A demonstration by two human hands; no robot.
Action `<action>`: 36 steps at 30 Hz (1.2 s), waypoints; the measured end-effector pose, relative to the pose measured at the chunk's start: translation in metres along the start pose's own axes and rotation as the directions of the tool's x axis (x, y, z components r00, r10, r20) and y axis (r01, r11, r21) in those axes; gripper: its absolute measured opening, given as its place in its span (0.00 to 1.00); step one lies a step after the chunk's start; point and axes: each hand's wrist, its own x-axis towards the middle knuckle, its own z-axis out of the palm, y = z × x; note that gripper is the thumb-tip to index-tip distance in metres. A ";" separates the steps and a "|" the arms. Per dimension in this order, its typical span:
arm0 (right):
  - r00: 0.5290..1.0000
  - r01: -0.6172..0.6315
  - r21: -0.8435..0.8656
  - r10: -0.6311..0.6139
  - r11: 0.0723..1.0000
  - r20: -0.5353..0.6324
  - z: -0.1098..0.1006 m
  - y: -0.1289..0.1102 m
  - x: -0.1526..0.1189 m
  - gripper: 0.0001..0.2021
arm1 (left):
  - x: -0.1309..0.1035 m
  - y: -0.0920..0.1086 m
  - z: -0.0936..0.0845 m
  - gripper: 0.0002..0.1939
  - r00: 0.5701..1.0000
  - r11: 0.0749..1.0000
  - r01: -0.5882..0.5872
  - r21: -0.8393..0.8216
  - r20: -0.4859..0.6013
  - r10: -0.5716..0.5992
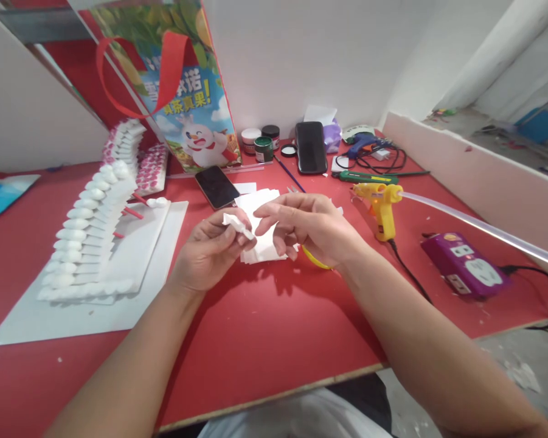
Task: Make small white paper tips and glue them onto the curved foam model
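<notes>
Pinched between the thumb and fingers of my left hand is a small folded or crumpled piece of white paper. My right hand hovers just to its right, fingers apart and curved, with nothing visible in them. Below both hands lies a stack of white paper sheets, partly covered by the fingers. A yellow ring-shaped edge, possibly scissors handles or tape, shows under my right hand. On the left, a white model built of cotton-swab-like pieces stands on white boards.
A yellow glue gun with a long clear glue stick stands right of my hands, near a purple power socket. Two phones, paint jars, a blue glue gun and a printed bag line the back.
</notes>
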 end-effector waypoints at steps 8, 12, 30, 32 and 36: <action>0.998 0.007 0.106 -0.001 0.994 -0.057 -0.003 0.004 0.003 0.13 | -0.004 0.003 0.005 0.12 0.972 0.968 0.122 -0.218 0.221 -0.073; 0.998 -0.009 0.096 0.014 0.995 -0.057 -0.002 0.006 0.004 0.16 | -0.004 0.005 0.003 0.10 0.968 0.951 0.141 -0.274 0.242 -0.074; 0.888 0.268 -0.755 -0.458 0.599 -0.048 0.013 0.022 0.000 0.06 | -0.008 0.000 0.006 0.09 0.952 0.731 -0.284 0.621 0.089 0.294; 0.841 0.333 -0.805 -0.541 0.491 0.018 0.015 0.023 -0.001 0.05 | -0.008 -0.001 0.007 0.09 0.934 0.710 -0.325 0.624 0.095 0.344; 0.746 0.422 -0.864 -0.646 0.274 0.160 0.017 0.025 -0.005 0.04 | -0.011 0.000 0.008 0.10 0.920 0.728 -0.352 0.588 0.073 0.386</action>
